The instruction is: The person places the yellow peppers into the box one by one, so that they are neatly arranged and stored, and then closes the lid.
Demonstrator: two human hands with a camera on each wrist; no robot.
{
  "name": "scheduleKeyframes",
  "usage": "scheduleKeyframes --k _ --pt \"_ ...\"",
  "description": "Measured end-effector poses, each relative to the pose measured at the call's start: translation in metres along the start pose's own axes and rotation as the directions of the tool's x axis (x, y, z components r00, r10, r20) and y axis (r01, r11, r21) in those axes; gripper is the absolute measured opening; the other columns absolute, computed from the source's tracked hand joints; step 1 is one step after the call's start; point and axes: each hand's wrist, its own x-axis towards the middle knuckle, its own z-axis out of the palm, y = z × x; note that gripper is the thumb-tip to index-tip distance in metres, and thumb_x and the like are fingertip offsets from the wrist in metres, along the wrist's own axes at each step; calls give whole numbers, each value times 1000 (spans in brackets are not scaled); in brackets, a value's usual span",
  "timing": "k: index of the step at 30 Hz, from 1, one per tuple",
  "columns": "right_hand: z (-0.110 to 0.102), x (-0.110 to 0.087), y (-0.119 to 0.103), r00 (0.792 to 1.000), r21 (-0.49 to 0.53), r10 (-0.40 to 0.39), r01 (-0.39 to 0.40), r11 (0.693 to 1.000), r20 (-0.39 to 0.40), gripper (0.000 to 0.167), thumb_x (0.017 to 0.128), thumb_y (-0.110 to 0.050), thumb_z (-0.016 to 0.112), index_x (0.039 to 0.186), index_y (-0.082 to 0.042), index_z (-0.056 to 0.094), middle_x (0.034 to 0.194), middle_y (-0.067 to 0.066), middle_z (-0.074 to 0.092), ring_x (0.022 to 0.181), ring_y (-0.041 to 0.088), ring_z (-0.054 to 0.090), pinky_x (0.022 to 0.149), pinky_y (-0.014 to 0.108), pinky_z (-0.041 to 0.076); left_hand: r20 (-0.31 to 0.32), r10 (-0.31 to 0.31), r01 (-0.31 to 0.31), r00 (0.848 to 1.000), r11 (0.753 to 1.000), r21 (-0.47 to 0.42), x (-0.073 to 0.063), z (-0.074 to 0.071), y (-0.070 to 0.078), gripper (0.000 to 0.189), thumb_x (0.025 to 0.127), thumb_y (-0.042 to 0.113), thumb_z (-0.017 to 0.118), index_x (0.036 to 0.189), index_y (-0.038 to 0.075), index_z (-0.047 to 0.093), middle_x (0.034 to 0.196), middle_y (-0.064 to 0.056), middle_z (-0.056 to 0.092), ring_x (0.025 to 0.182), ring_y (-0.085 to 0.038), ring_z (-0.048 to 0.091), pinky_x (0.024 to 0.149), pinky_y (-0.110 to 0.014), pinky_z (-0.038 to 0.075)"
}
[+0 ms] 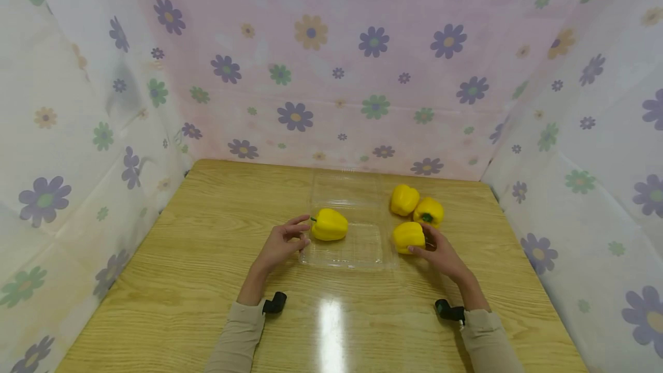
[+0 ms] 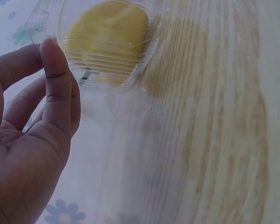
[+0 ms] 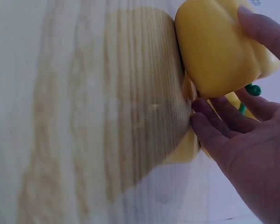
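Note:
A clear plastic clamshell container (image 1: 365, 246) lies unfolded on the table, its lid (image 1: 346, 187) tipped back toward the rear wall. One yellow bell pepper (image 1: 331, 224) lies on its side in the container's left half, green stem to the left. My left hand (image 1: 281, 244) pinches the container's left rim between thumb and fingers; the left wrist view shows the thumb (image 2: 56, 70) on the plastic. Just right of the container, my right hand (image 1: 441, 253) holds another yellow bell pepper (image 1: 407, 237), thumb on its near side and fingers around the stem end. Whether that pepper touches the table is unclear.
Behind the right hand sit two more yellow bell peppers (image 1: 404, 199), close together. The wooden table (image 1: 217, 217) ends at flower-printed cloth walls (image 1: 331, 73) at the back and both sides. A small black device (image 1: 275, 302) is worn at each wrist.

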Motion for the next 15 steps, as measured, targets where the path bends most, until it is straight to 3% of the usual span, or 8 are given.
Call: scheduleKeyframes --k 10,13,15 --pt "2 2 2 996 -34 -48 45 998 -71 86 89 -16 81 156 3 31 149 29 44 137 45 44 111 59 40 11 21 -21 1000 1000 -22 0 -2 -3 36 94 -5 66 129 -13 63 157 -20 42 86 -11 59 66 -20 54" --pt "2 2 3 995 -27 -49 47 999 -82 88 86 -15 83 157 -2 33 150 26 43 137 44 44 109 52 44 12 26 -26 1000 999 -23 0 -2 -5 36 94 -5 66 129 -13 63 157 -20 42 84 -11 59 66 -20 54" --pt "2 2 4 995 -19 -46 44 999 -87 89 85 -16 84 157 -4 34 150 25 43 135 43 46 105 40 49 11 26 -26 1000 999 -24 1 -2 -6 36 94 -6 66 129 -13 63 157 -21 41 83 -12 59 66 -20 54"
